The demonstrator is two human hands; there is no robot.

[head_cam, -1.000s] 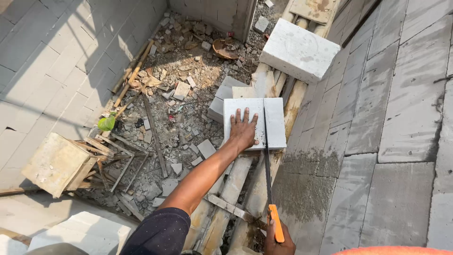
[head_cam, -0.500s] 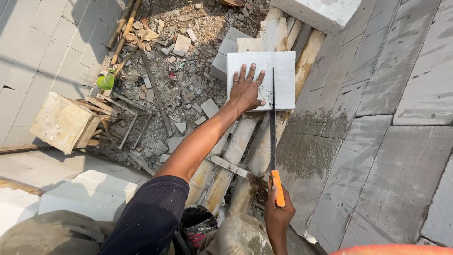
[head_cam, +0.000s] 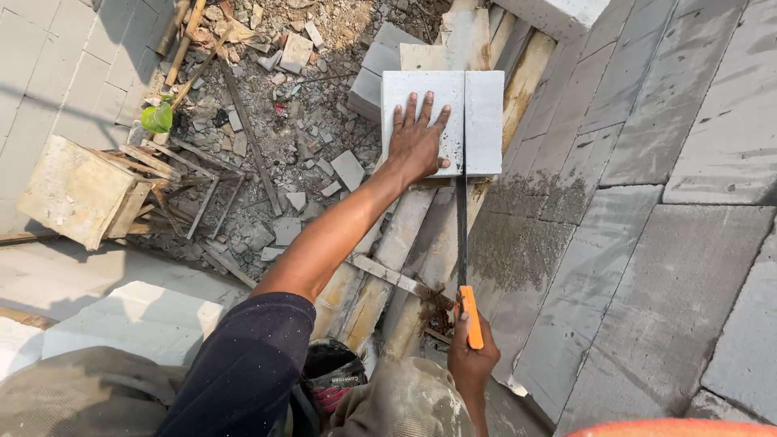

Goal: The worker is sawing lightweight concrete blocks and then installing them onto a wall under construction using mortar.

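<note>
A pale grey block (head_cam: 486, 121) lies across wooden planks (head_cam: 409, 243). My left hand (head_cam: 418, 139) presses flat on its left part, fingers spread. My right hand (head_cam: 472, 360) grips the orange handle of a hand saw (head_cam: 463, 235), low in the view. The dark saw blade runs up from the handle and sits in a straight cut through the block, right of my left hand.
A wall of grey blocks (head_cam: 647, 202) rises on the right. Rubble and broken pieces (head_cam: 283, 121) cover the ground below. A wooden crate (head_cam: 81, 190) stands at the left, more pale blocks (head_cam: 137, 320) lie below it, another block (head_cam: 558, 12) sits at the top.
The view has shifted, so the block and both hands sit lower and more central in frame. The saw handle has slid a little along the cut. My left hand stays on the block.
</note>
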